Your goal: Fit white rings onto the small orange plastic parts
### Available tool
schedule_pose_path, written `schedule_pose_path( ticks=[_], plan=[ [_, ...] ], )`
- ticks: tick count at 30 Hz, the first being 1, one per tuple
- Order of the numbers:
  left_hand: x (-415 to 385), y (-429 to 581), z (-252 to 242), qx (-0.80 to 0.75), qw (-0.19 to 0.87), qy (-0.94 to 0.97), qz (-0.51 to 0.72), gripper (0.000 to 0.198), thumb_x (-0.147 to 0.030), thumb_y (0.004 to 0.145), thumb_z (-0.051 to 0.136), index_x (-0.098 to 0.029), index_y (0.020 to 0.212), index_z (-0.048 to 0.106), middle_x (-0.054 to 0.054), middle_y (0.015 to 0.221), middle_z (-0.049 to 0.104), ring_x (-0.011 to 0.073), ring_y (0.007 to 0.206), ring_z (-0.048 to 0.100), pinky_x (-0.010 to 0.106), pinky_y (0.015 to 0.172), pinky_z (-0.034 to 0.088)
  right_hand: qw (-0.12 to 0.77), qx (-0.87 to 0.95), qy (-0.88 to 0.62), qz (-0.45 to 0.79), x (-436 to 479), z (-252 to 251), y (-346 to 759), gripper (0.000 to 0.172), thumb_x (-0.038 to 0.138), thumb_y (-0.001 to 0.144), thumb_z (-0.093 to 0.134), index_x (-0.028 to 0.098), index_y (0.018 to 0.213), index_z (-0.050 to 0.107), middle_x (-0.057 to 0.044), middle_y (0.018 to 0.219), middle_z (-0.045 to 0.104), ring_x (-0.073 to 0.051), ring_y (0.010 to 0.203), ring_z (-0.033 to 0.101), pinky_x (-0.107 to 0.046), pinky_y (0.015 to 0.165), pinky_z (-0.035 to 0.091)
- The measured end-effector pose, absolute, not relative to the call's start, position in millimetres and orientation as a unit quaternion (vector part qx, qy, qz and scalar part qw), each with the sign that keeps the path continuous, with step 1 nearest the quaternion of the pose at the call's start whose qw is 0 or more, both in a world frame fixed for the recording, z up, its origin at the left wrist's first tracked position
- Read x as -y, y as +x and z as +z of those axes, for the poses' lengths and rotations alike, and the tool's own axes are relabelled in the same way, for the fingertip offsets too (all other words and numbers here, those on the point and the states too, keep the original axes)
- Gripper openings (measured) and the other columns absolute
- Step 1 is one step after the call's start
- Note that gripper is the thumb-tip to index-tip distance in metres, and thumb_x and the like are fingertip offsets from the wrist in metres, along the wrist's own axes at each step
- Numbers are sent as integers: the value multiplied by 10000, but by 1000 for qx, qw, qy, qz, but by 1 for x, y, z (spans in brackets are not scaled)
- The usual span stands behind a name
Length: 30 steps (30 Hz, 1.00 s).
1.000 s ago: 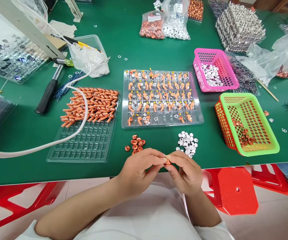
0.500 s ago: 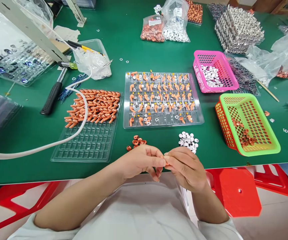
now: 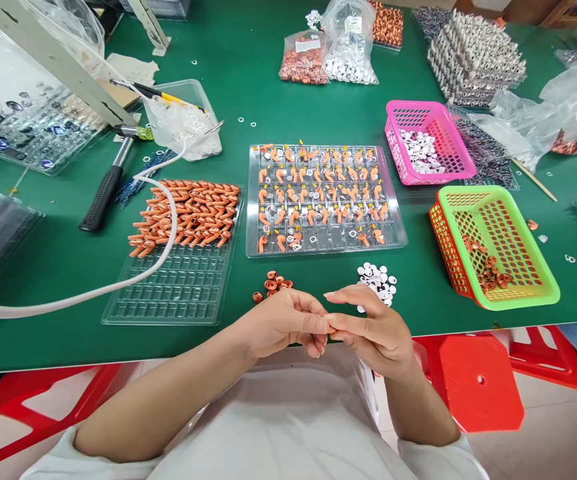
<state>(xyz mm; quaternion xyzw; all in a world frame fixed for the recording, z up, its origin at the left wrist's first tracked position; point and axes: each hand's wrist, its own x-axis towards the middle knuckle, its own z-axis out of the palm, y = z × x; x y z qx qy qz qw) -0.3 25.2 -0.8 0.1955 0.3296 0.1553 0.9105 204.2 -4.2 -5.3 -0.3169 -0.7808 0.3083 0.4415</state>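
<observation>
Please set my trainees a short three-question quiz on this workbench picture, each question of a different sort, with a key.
1. Fill the gap: the loose white discs on the table lie nearest the person's ___ hand.
2. What lies just beyond the left hand? A a hammer; B orange rings; C a pink basket.
3. True or false: the green basket holds white discs.
Key: 1 right hand; 2 B; 3 false.
</observation>
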Motion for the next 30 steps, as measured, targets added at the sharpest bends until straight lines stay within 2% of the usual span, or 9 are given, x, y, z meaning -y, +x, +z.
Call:
schedule_pose_path(
  ticks=[7, 12, 15, 18, 20, 22, 25, 30],
  plan=[
    [-22, 1, -3, -336, 904, 194, 180, 252, -286, 640, 893, -110, 691, 720, 40, 611, 721, 115, 553, 685, 192, 545, 561, 455, 747, -311, 372, 5, -11, 202, 424, 134, 938, 578, 338, 1309, 607, -87, 1202, 650, -218, 1037, 640, -406, 828, 580],
    [-20, 2, 2, -367, 854, 293, 222, 191, -233, 663, 858, -124, 723, 714, 20, 631, 728, 113, 588, 688, 216, 616, 580, 457, 711, -315, 432, 8, -17, 199, 437, 124, 920, 597, 351, 1292, 623, -71, 1236, 638, -212, 1073, 639, -397, 862, 580],
    [-16, 2, 8, -417, 743, 433, 295, 121, -182, 690, 801, -137, 760, 713, 26, 669, 739, 127, 591, 687, 223, 587, 573, 482, 636, -356, 486, 14, -21, 197, 340, 242, 933, 617, 313, 1264, 637, -83, 1166, 660, -221, 1039, 643, -401, 855, 576],
    [-13, 2, 12, -423, 538, 628, 372, 75, -128, 726, 750, -147, 788, 713, 38, 714, 753, 126, 599, 686, 208, 573, 561, 511, 541, -378, 551, 23, -25, 191, 271, 350, 920, 647, 255, 1173, 656, -66, 978, 666, -189, 870, 643, -350, 776, 571],
    [-11, 3, 10, -388, 395, 723, 413, 79, -117, 752, 741, -153, 807, 696, 29, 693, 741, 122, 606, 681, 203, 591, 557, 505, 513, -379, 582, 27, -26, 187, 256, 369, 897, 680, 245, 1119, 668, -53, 938, 664, -175, 831, 634, -319, 754, 559],
    [-10, 3, 7, -351, 296, 775, 435, 84, -131, 793, 724, -156, 856, 673, 32, 695, 731, 127, 627, 679, 210, 604, 558, 490, 494, -390, 603, 31, -25, 184, 209, 337, 895, 688, 250, 1085, 678, -45, 930, 673, -163, 820, 631, -294, 742, 553],
    [-9, 3, 1, -314, 236, 810, 435, 81, -146, 863, 658, -157, 938, 632, 54, 740, 727, 137, 662, 673, 232, 614, 570, 468, 459, -408, 636, 32, -21, 184, 158, 273, 897, 688, 257, 1054, 695, -29, 906, 671, -144, 792, 627, -263, 704, 561],
    [-6, 2, -5, -270, 208, 836, 430, 160, -114, 891, 602, -147, 1047, 586, 77, 787, 726, 162, 692, 666, 277, 623, 593, 448, 433, -401, 672, 30, -20, 189, 173, 213, 869, 717, 264, 1034, 729, -18, 886, 690, -132, 758, 663, -258, 683, 578]
  ],
)
